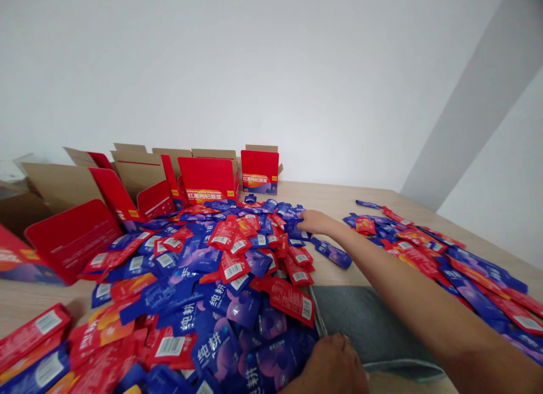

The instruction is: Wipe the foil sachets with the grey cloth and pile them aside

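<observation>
Pouch heaps, cartons & both hands on a pale wooden tabletop (335,193). R hand (313,221), reaching fwd, has its fingers bent over a blue pouch (298,233) at the R edge of the main heap (235,300); whether it pinches that pouch can't be told. L hand (333,365), nearer the body, is curled, back up, at the heap's near R edge; fingertips hidden, so its hold can't be told either. A loose blue pouch (333,253) lies just beside the R wrist, on its near side. Btwn the hands: a red pouch (292,300) w/ barcode, beside a dark grey panel (360,306), which extends R of L hand & partly under the R forearm. Second heap (407,241), mixed red/blue, lies R of the R forearm. Open red cartons (207,176) stand beyond & L of R hand; a smaller-looking carton (259,170) stands nearest it.
</observation>
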`<state>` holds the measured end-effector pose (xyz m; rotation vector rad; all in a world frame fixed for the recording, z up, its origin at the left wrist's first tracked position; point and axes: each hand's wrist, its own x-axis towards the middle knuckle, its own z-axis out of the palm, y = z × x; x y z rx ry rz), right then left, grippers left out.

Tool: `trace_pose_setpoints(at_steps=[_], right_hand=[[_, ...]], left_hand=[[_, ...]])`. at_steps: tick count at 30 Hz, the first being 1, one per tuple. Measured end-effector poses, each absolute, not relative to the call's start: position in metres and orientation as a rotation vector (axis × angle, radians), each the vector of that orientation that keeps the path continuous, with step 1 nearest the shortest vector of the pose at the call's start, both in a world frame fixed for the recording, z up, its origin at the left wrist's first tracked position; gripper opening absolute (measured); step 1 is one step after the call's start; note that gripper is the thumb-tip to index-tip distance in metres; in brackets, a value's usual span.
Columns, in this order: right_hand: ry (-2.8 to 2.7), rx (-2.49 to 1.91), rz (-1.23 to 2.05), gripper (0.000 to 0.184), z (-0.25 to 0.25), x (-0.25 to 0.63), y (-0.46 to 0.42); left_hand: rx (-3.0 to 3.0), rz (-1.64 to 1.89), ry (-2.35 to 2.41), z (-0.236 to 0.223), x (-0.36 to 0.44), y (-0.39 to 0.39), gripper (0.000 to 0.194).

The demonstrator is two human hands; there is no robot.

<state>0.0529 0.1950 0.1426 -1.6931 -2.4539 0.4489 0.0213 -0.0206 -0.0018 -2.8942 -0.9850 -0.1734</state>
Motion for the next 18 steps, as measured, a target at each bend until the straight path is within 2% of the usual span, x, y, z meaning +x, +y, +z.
trace_pose_setpoints(at_steps=[2,5,7,12,15,18], right_hand=[[-2.44,-1.54,0.586,0.02,0.152,0.034,0.195],[-2.23,-1.147,0.982,0.035,0.158,0.022,0.199],[-2.112,-1.075,1.11,0.043,0.155,0.028,0.206],[-2.195,-1.647,0.793,0.038,0.122,0.083,0.217],[-2.181,-1.903,0.739,0.036,0.094,0.122,0.212],[-2.157,-1.994,0.765,0.026,0.074,0.149,0.205]], left_hand=[[-2.908,-0.157,-0.968,0.0,0.021,-0.021,0.017],[-2.902,-0.184,-0.954,-0.005,0.021,-0.021,0.017],[-2.855,-0.249,-0.955,-0.011,0.021,-0.022,0.018],[-2.806,-0.301,-0.921,-0.017,0.022,-0.022,0.016],[-2.813,-0.305,-0.904,-0.014,0.021,-0.021,0.016],[-2.817,-0.302,-0.914,-0.011,0.021,-0.022,0.016]])
